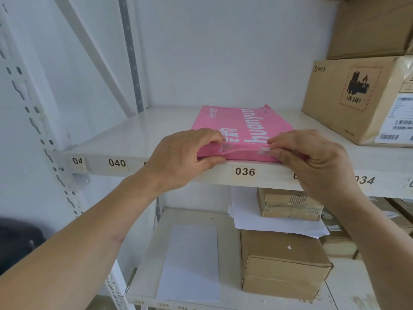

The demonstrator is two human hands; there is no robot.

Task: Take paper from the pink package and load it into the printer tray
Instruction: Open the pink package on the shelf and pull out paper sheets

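A pink package (241, 128) of paper with white lettering lies flat on a white shelf (138, 135), its near end at the shelf's front edge above the label 036. My left hand (183, 157) grips the near left corner of the package, fingers on top and thumb underneath. My right hand (312, 157) pinches the near right end, where clear tape runs across the wrapper. The far right corner of the wrapper is torn and curls up. No printer is in view.
Brown cardboard boxes (357, 97) are stacked at the right of the same shelf. On the lower shelf lie a loose white sheet (192, 262), a pile of white sheets (274, 224) under a small box, and a larger cardboard box (283, 265). A perforated shelf upright (44, 139) stands left.
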